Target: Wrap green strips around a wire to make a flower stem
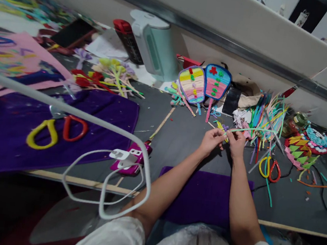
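Two finished fans (204,83) lie toward the tabletop's far edge; left hand (213,141) and right hand (236,143) pinch one green pipe cleaner (250,129), still unshaped.

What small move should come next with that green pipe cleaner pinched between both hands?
Probably a further twist where the left hand and right hand meet: both pinch the green pipe cleaner at one end, its free length sticking out right toward the pile of pipe cleaners.
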Demonstrator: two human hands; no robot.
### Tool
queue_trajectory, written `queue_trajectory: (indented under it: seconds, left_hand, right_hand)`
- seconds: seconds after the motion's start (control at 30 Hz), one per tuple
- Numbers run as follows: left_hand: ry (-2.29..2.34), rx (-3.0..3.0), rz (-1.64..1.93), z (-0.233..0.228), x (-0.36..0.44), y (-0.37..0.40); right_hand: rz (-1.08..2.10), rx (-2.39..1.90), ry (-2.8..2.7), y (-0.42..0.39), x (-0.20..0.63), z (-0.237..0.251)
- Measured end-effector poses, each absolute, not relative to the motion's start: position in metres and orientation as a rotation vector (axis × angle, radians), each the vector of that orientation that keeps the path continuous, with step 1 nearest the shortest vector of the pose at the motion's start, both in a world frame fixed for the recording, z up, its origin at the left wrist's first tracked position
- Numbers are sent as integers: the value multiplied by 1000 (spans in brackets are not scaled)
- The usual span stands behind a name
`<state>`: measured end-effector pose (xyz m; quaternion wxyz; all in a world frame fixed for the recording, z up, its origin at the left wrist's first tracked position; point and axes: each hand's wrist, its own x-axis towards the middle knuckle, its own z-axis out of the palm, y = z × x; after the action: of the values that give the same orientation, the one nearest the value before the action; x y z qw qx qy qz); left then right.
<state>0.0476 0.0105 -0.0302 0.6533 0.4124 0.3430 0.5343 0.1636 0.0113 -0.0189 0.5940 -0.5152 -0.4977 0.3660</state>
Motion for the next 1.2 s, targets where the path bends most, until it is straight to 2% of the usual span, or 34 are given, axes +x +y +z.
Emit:
queue_trajectory:
  seconds: [0.47,0.8,1.0,1.2]
  left_hand:
    - [780,1012,1270,-28,47,9]
    - [589,804,988,-24,43,10]
    - [764,924,1149,-30,47,10]
    - [831,1006,1272,-31,48,11]
  right_hand:
    - [1052,-1095,-995,13,162,-20]
    - [1093,-1099,-1036,11,163,-17]
    - [890,-1177,-1137,12,165,-19]
    - [963,-1155,-1074,13,163,-20]
